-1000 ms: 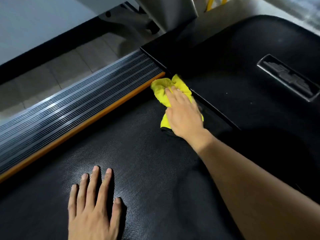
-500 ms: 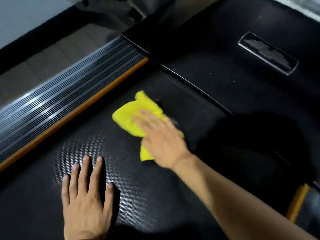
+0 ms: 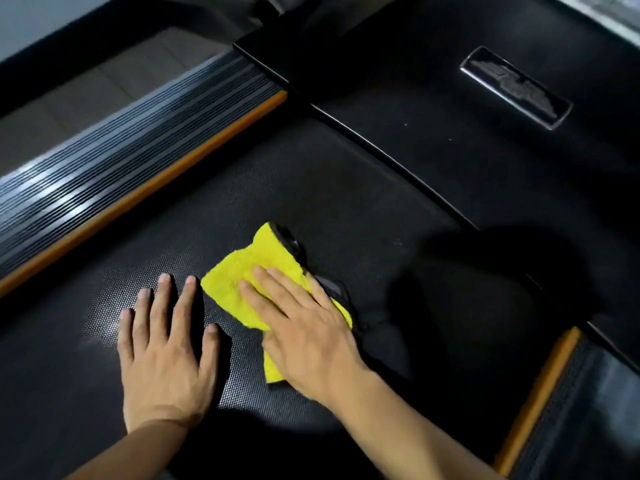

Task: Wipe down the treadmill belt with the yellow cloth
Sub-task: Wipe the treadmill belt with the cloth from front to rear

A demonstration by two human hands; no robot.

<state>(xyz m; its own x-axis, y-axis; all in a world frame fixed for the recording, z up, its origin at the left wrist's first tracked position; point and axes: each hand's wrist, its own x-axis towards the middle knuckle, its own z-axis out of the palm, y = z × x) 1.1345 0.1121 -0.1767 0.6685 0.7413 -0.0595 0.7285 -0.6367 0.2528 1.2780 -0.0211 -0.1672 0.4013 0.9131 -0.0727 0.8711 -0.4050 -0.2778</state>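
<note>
The black textured treadmill belt [image 3: 329,188] fills the middle of the head view. A yellow cloth [image 3: 242,271] with a dark edge lies flat on it. My right hand [image 3: 304,334] presses down on the cloth with straight fingers, covering its near half. My left hand [image 3: 166,351] rests flat on the bare belt just left of the cloth, fingers spread and holding nothing.
A ribbed grey side rail [image 3: 114,168] with an orange strip [image 3: 145,192] runs along the belt's left edge. The black motor cover [image 3: 433,109] with a silver badge [image 3: 516,88] lies beyond the belt. Another orange strip [image 3: 540,393] borders the right edge.
My right hand has dragged the cloth from the belt's far end by the motor cover back toward me, beside my left hand. The left hand stays flat on the belt.
</note>
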